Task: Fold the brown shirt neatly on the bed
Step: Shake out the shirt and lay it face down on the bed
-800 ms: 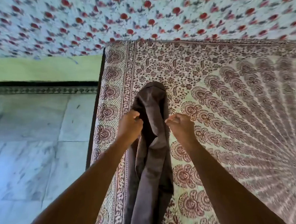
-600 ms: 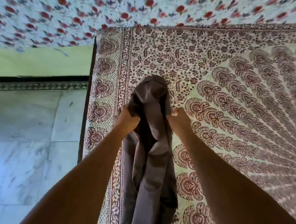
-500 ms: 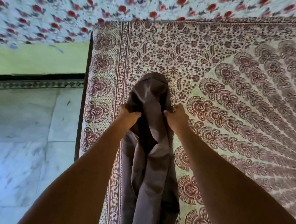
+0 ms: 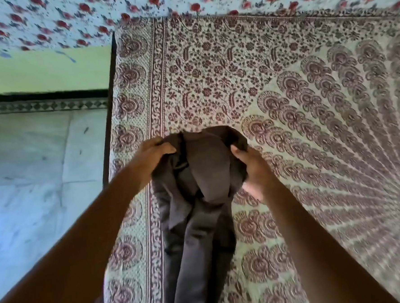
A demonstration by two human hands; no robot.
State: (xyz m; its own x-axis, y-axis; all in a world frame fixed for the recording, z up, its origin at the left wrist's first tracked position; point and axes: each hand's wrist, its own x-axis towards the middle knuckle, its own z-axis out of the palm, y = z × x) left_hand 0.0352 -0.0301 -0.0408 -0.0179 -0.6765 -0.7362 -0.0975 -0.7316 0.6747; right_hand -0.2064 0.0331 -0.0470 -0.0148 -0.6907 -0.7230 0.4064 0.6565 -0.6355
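Two hands, left hand, right hand, gripping bunched brown shirt, on bed

Both arms reach up from bottom of frame to centre. L hand mid-left, fingers curled, gripping shirt edge. R hand mid-right, grips the opposite edge.

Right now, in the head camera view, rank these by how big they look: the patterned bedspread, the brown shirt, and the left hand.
1. Patterned bedspread, filling most of the view.
2. Brown shirt, a long bunched strip running off the bottom edge.
3. Left hand, gripping the shirt's top; smallest.
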